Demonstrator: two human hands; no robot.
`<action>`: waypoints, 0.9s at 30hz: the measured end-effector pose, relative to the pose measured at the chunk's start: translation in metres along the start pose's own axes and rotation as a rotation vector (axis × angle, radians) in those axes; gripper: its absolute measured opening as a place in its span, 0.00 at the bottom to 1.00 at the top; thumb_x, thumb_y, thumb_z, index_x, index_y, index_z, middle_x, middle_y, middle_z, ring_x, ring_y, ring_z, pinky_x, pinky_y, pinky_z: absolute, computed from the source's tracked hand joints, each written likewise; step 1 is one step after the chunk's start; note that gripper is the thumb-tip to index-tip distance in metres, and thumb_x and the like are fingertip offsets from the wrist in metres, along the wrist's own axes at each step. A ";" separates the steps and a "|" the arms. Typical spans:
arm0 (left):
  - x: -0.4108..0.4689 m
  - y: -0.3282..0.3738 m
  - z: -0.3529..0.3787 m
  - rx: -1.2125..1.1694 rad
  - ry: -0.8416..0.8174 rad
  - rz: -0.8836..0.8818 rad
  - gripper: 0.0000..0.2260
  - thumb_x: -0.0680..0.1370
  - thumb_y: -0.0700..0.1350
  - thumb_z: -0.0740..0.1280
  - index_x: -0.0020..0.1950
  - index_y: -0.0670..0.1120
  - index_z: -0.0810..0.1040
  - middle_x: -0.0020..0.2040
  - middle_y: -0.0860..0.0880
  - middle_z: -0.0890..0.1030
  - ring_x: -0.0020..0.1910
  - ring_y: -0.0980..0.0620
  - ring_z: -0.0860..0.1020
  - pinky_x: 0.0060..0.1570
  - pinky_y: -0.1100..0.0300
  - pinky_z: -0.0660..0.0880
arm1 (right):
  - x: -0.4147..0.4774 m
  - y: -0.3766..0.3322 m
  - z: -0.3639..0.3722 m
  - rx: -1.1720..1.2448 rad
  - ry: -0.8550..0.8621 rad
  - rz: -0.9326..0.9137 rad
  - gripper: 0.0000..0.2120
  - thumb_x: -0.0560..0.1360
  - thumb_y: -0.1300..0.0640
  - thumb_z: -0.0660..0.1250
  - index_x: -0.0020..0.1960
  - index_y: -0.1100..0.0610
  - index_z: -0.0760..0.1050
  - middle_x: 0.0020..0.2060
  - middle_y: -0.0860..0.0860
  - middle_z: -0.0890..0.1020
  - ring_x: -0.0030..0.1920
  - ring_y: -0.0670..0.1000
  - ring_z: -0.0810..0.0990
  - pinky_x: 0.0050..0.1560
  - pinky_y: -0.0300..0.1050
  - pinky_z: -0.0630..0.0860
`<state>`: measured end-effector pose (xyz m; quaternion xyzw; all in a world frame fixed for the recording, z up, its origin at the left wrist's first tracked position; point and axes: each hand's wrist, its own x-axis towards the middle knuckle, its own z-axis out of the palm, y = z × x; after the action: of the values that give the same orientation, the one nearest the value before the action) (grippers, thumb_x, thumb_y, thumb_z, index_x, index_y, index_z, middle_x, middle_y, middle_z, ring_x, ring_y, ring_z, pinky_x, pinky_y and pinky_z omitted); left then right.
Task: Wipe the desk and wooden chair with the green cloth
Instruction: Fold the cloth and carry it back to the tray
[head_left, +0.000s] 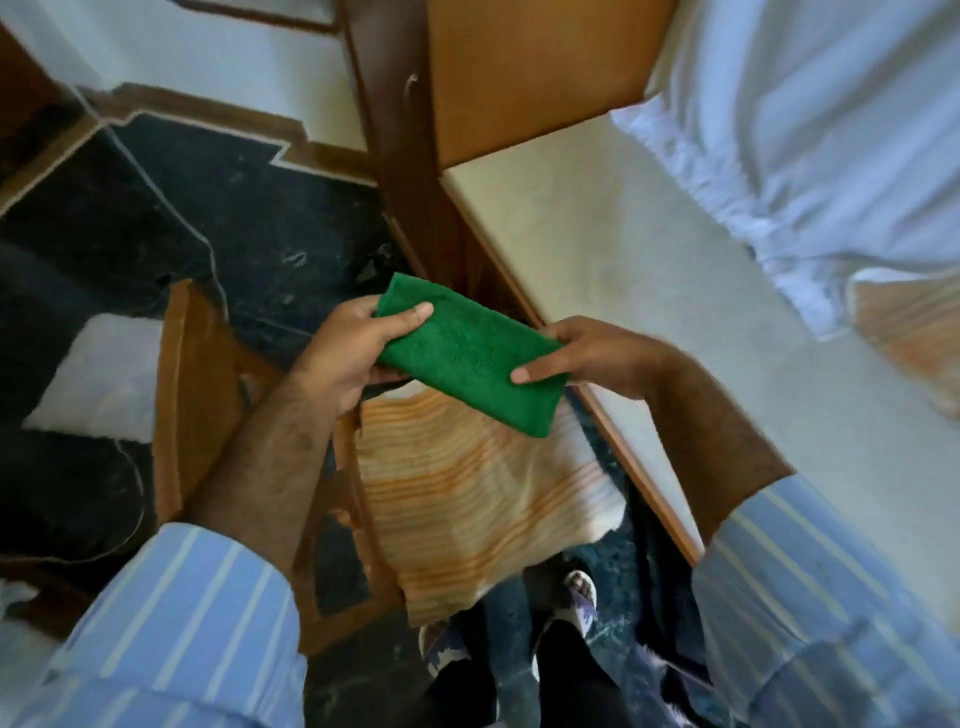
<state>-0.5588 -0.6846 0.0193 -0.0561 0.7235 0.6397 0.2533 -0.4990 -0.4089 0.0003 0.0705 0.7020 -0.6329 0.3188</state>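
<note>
A folded green cloth (470, 353) is held in the air between both hands, above the chair. My left hand (353, 353) grips its left end with the thumb on top. My right hand (587, 356) grips its right end. Below them stands the wooden chair (189, 395), seen from above, with an orange-and-white striped towel (478, 499) draped over its seat. The desk (649, 291), with a pale cream top and a wooden edge, runs along the right side of the chair.
A white cloth (810, 130) lies bunched on the far right of the desk, with another striped orange fabric (914, 332) beside it. A wooden panel (530, 67) stands at the desk's far end. The floor (208, 208) is dark stone. My sandalled feet (576, 597) show at the bottom.
</note>
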 end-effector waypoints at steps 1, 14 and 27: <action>0.000 0.004 0.016 -0.031 -0.028 -0.006 0.09 0.76 0.50 0.74 0.54 0.49 0.85 0.50 0.49 0.88 0.50 0.50 0.86 0.40 0.54 0.83 | -0.022 0.004 -0.013 0.062 0.086 0.000 0.13 0.74 0.59 0.79 0.59 0.57 0.87 0.57 0.55 0.90 0.59 0.55 0.89 0.51 0.40 0.85; -0.063 0.036 0.288 -0.025 -0.569 -0.048 0.12 0.78 0.41 0.71 0.60 0.46 0.83 0.52 0.47 0.88 0.49 0.47 0.86 0.41 0.55 0.83 | -0.322 0.111 -0.102 0.693 0.906 -0.080 0.13 0.76 0.61 0.76 0.61 0.57 0.84 0.56 0.54 0.90 0.55 0.51 0.89 0.51 0.41 0.87; -0.245 -0.011 0.646 0.150 -0.916 0.013 0.11 0.77 0.37 0.71 0.59 0.41 0.82 0.51 0.44 0.87 0.47 0.49 0.87 0.37 0.55 0.82 | -0.674 0.293 -0.141 0.662 1.407 -0.108 0.14 0.75 0.62 0.77 0.60 0.56 0.84 0.51 0.54 0.91 0.53 0.53 0.91 0.47 0.44 0.87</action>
<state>-0.1523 -0.1301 0.0825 0.2555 0.5816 0.5462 0.5461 0.1279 -0.0169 0.1142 0.5127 0.5161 -0.6305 -0.2706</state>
